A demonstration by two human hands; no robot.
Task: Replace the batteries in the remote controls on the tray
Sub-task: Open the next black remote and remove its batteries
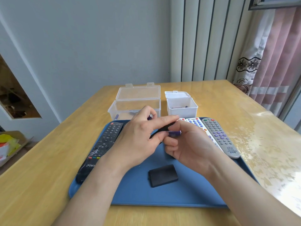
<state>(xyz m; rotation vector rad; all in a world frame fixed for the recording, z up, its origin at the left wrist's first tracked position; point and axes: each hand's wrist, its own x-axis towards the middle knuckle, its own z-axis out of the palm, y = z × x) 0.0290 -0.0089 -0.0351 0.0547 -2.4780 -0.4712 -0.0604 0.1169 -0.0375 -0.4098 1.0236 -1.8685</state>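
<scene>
Above the blue tray (187, 195), both hands met over its middle. The left hand (138, 137) was closed round a black remote (160, 130), held up off the tray, and also pinched a purple battery (150, 116) between its upper fingers, metal end showing. The right hand (190, 144) was curled, its fingertips gripping a second purple battery (175, 132) lying crosswise just beside the black remote; whether that battery touched the remote could not be told. A black battery cover (162, 175) lay flat on the tray, near the wrists. A long black remote (101, 149) lay along the tray's left side. On the right side lay a grey remote (221, 137) with purple buttons, and next to it a white remote (196, 122), partly hidden by the right hand. Behind the tray, on the wooden table (48, 160), stood two open plastic boxes: a clear box (135, 104) with a purple battery inside at its left, and a smaller white box (182, 106) holding some small items too dim to name.
</scene>
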